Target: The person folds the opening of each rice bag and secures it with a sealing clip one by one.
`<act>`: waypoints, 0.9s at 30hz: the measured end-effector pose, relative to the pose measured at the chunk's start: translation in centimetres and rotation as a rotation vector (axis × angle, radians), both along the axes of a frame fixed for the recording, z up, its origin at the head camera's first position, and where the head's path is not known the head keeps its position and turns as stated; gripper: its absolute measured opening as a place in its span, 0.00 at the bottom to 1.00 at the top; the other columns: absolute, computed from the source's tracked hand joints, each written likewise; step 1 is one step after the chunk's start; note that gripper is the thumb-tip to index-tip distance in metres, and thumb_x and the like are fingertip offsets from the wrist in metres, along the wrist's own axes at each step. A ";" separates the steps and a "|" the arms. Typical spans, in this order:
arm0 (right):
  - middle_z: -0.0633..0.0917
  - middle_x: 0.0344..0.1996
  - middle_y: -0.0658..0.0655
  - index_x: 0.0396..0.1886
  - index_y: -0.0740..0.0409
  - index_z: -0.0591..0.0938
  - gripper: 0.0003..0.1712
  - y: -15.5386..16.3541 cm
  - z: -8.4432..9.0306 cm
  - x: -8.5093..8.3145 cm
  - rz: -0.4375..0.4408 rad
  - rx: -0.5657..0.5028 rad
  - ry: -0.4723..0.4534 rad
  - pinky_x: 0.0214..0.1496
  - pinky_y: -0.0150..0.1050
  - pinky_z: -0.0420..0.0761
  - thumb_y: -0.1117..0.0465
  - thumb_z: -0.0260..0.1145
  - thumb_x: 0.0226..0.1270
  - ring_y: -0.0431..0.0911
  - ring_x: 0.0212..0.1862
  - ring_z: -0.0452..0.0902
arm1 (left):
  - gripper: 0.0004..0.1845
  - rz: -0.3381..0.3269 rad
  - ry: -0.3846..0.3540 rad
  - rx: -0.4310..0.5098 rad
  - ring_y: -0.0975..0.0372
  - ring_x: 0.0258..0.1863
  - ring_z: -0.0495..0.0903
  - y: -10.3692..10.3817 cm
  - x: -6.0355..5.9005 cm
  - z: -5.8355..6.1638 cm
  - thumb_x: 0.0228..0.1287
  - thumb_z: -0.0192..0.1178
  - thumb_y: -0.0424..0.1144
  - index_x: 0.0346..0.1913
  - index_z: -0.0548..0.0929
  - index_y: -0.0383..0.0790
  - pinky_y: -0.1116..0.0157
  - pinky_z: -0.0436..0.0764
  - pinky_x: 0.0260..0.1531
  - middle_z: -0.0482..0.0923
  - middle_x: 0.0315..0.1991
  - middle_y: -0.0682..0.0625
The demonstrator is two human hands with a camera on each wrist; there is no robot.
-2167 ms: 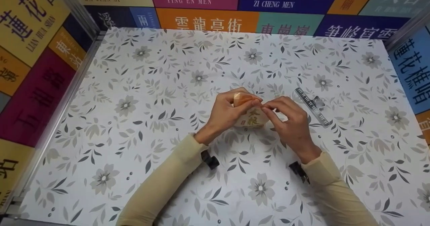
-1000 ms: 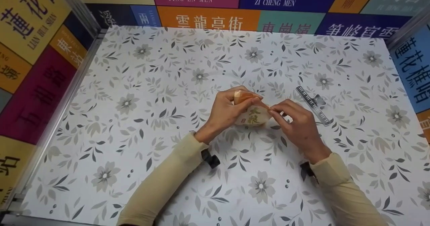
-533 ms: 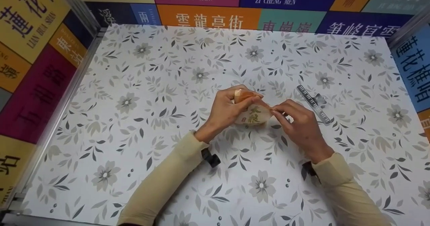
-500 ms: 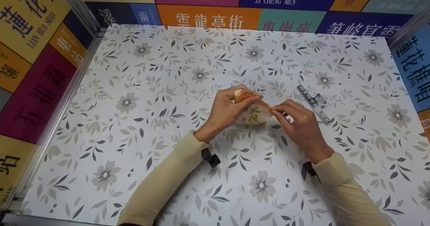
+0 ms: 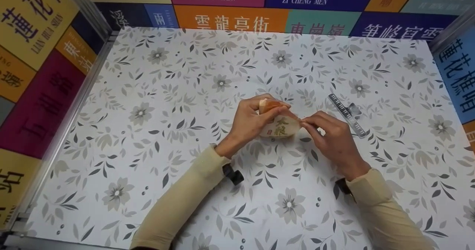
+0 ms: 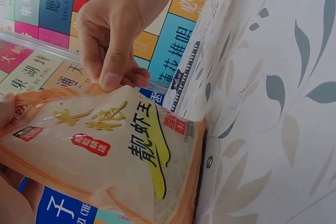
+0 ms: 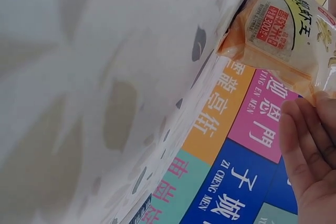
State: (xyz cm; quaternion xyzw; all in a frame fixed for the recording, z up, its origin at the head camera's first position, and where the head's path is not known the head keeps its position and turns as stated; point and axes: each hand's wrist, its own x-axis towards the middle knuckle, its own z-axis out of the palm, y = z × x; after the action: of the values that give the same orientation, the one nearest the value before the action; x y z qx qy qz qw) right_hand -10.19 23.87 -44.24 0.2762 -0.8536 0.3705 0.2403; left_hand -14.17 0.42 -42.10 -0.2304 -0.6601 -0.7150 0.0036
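A plastic snack bag (image 5: 281,130) with orange edges and printed characters stands upright on the table. My left hand (image 5: 248,119) grips its top, thumb on the near side. At the bag's upper right corner, my right hand (image 5: 331,136) pinches the orange edge between thumb and fingertips. That pinch also shows in the left wrist view, where the right hand (image 6: 118,30) is over the bag (image 6: 115,145). In the right wrist view the bag's lower end (image 7: 273,24) sits at the table surface, and the right hand's fingers (image 7: 302,129) meet its edge.
To the right of the bag lies a long silvery clip (image 5: 337,106) with keyboard-like markings and a dark grip. A white floral sheet covers the table (image 5: 178,205). Panels printed with coloured characters (image 5: 230,19) stand along the back and sides.
Over the last two seconds my right hand has moved right and slightly nearer, drawing the bag's top corner out with it. My left hand has stayed nearly still on the bag.
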 end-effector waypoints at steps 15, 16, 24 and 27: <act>0.89 0.30 0.55 0.36 0.61 0.90 0.06 0.0 0.1 -0.1 0.005 -0.025 -0.005 0.38 0.24 0.75 0.73 0.75 0.62 0.45 0.33 0.83 | 0.09 0.011 -0.057 -0.006 0.64 0.43 0.88 -0.1 0.1 0.1 0.71 0.68 0.36 0.46 0.92 0.34 0.64 0.88 0.48 0.90 0.44 0.43; 0.89 0.30 0.55 0.36 0.61 0.90 0.06 0.0 0.1 -0.1 0.004 -0.027 -0.007 0.38 0.24 0.75 0.73 0.75 0.62 0.44 0.32 0.83 | 0.09 0.012 -0.051 -0.005 0.64 0.42 0.88 -0.1 0.1 0.0 0.70 0.68 0.36 0.46 0.92 0.34 0.65 0.87 0.47 0.90 0.44 0.42; 0.89 0.30 0.55 0.36 0.60 0.90 0.07 -0.1 0.0 0.1 0.000 -0.034 -0.035 0.38 0.21 0.73 0.74 0.75 0.62 0.42 0.32 0.81 | 0.08 -0.009 0.070 0.009 0.62 0.40 0.87 -0.2 0.0 -0.3 0.67 0.71 0.33 0.45 0.92 0.34 0.66 0.84 0.44 0.89 0.41 0.41; 0.89 0.31 0.55 0.36 0.60 0.90 0.06 -0.1 0.0 0.1 -0.004 -0.035 -0.034 0.38 0.20 0.73 0.73 0.75 0.63 0.42 0.33 0.81 | 0.09 -0.017 0.070 0.007 0.61 0.40 0.87 -0.1 0.0 -0.3 0.66 0.72 0.34 0.46 0.92 0.34 0.66 0.84 0.44 0.90 0.42 0.42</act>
State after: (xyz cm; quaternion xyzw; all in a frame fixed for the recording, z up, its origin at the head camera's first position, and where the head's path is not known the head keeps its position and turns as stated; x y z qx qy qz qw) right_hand -10.06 23.78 -44.29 0.2639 -0.8516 0.3896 0.2311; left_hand -14.21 0.28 -42.43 -0.2609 -0.6550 -0.7088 0.0214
